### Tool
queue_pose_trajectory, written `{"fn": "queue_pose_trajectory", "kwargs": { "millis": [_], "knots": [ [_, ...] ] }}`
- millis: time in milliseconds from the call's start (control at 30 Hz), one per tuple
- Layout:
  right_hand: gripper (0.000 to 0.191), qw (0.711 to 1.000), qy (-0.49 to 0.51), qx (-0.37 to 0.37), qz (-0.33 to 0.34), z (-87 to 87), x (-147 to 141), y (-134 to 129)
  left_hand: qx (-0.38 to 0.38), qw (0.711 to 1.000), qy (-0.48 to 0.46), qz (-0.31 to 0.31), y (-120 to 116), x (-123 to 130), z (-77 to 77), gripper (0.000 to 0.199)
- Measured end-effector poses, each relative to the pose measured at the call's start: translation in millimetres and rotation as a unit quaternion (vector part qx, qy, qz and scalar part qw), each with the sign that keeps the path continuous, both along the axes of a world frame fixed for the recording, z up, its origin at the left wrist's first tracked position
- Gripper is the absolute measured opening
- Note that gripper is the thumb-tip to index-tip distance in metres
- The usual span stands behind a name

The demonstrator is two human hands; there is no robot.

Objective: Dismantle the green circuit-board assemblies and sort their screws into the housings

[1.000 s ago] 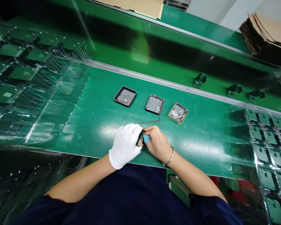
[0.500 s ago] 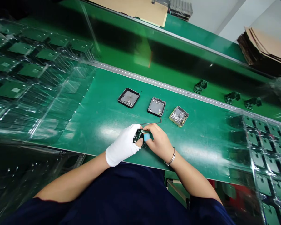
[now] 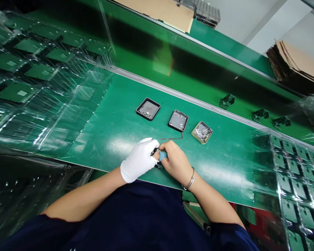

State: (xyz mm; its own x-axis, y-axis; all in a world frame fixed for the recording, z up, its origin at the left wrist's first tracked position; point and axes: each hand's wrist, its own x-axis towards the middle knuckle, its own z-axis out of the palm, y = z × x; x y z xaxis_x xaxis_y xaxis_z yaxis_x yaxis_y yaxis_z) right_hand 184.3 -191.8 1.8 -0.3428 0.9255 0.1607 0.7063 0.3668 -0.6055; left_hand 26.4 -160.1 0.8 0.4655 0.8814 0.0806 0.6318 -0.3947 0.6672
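My left hand (image 3: 140, 159), in a white glove with a bare thumb tip, is closed around a small green circuit board (image 3: 159, 166). My right hand (image 3: 177, 161), bare with a blue wrap on one finger, grips the same board from the other side. Most of the board is hidden under my fingers, close to the bench's front edge. Just beyond my fingertips lies a thin L-shaped hex key (image 3: 171, 138). Past it stand three square dishes of small metal parts: a left dish (image 3: 148, 109), a middle dish (image 3: 178, 120) and a right dish (image 3: 202, 132).
Clear plastic trays (image 3: 23, 69) with green boards fill the left side. More trays of boards (image 3: 290, 174) stand on the right. Several small board assemblies (image 3: 227, 101) sit along the back. Cardboard sheets (image 3: 298, 66) are stacked on the upper shelf.
Both hands have drawn closer together over the circuit board, which now shows less. The view has shifted slightly, and the hex key appears apart from my fingers.
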Motion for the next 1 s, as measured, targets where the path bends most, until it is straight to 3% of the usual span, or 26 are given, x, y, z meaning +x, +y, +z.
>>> {"fn": "queue_pose_trajectory", "kwargs": {
  "millis": [167,233,300,400,500,667,733,833,900,1000],
  "knots": [
    [0.021,0.999,-0.020,-0.033,0.014,17.4,27.5,28.5,-0.041,0.997,-0.063,-0.013,1.1,-6.0,-4.0,0.012],
    [0.021,0.992,-0.110,-0.029,-0.051,25.0,47.6,53.8,-0.068,0.992,-0.109,-0.012,1.4,-10.3,-4.5,0.025],
    [0.024,0.966,-0.235,-0.030,-0.104,28.1,63.8,80.5,-0.082,0.987,-0.136,0.001,2.0,-14.5,-4.7,0.031],
    [0.027,0.920,-0.376,-0.061,-0.096,24.3,70.5,110.5,-0.072,0.986,-0.151,0.013,3.3,-18.9,-6.4,0.030],
    [0.028,0.900,-0.420,-0.085,-0.076,17.7,62.7,123.7,-0.056,0.987,-0.151,0.016,4.5,-22.0,-10.1,0.028],
    [0.024,0.905,-0.409,-0.091,-0.072,14.8,64.4,124.8,-0.042,0.989,-0.141,0.027,7.0,-28.5,-13.3,0.026],
    [0.022,0.934,-0.337,-0.075,-0.091,15.4,71.9,120.5,-0.026,0.989,-0.139,0.032,9.6,-30.7,-11.9,0.024],
    [0.013,0.989,-0.043,-0.062,-0.129,16.4,75.9,105.2,0.019,0.988,-0.147,0.033,14.1,-30.8,-6.6,0.019],
    [0.013,0.973,0.170,-0.115,-0.106,17.6,68.2,88.6,0.058,0.986,-0.157,0.022,16.1,-27.8,-1.5,0.017],
    [0.025,0.900,0.357,-0.249,-0.033,19.9,45.0,60.4,0.113,0.978,-0.177,-0.018,16.1,-18.8,6.3,0.019]
  ]
}}
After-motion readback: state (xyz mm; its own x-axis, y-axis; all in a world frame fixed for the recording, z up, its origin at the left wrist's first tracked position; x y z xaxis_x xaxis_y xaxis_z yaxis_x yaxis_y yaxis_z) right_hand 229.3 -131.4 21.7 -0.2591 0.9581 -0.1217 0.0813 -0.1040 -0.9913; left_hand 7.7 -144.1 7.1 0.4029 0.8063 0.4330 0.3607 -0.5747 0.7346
